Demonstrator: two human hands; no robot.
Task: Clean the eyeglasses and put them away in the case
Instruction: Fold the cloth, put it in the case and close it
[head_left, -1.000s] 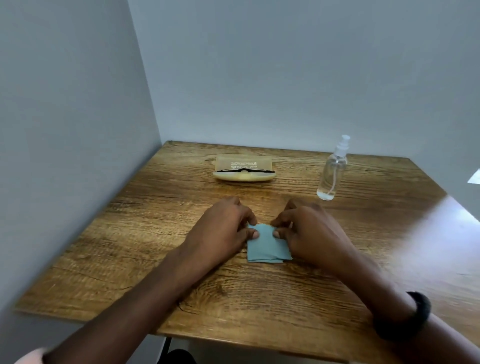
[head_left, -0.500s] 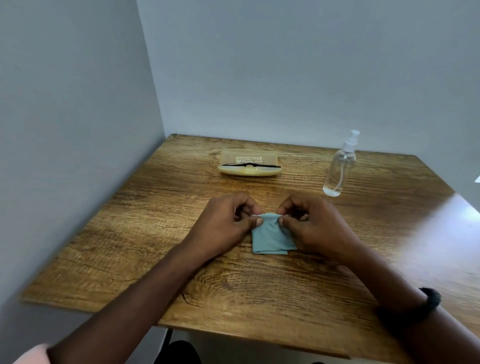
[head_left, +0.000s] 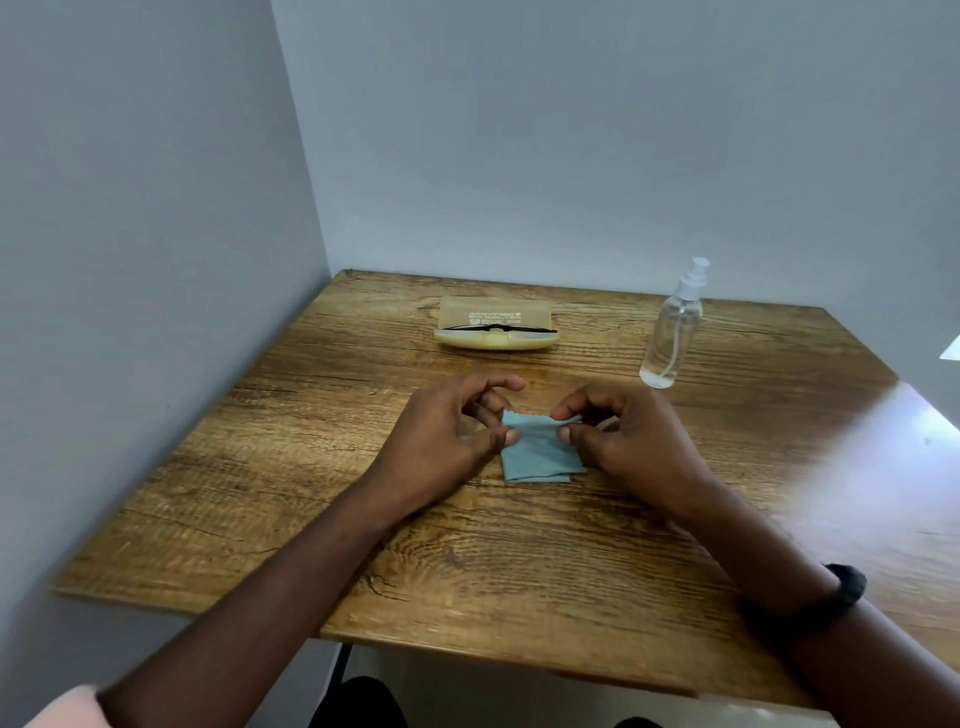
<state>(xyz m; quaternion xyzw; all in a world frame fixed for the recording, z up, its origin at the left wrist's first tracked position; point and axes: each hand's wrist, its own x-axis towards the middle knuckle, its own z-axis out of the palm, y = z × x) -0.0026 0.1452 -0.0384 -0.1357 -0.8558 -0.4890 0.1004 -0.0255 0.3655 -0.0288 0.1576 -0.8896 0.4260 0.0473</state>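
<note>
Cloth preparation: left hand (head_left: 447, 441) and right hand (head_left: 628, 441) each pinch the blue microfibre cloth's (head_left: 537, 457) far corners. Eyeglasses (head_left: 498, 328) rest in the open case (head_left: 496, 339); next, presumably, retrieving them.

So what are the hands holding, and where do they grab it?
Both hands pinch the blue cloth at its far edge: left hand on the left corner, right hand on the right corner.

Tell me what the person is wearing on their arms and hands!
Both hands are bare, no gloves or rings visible. The right arm has a chunky black band around the wrist, perhaps a watch or bracelet. The left arm is bare down to a bit of pale pink sleeve at the picture's bottom corner.
</note>
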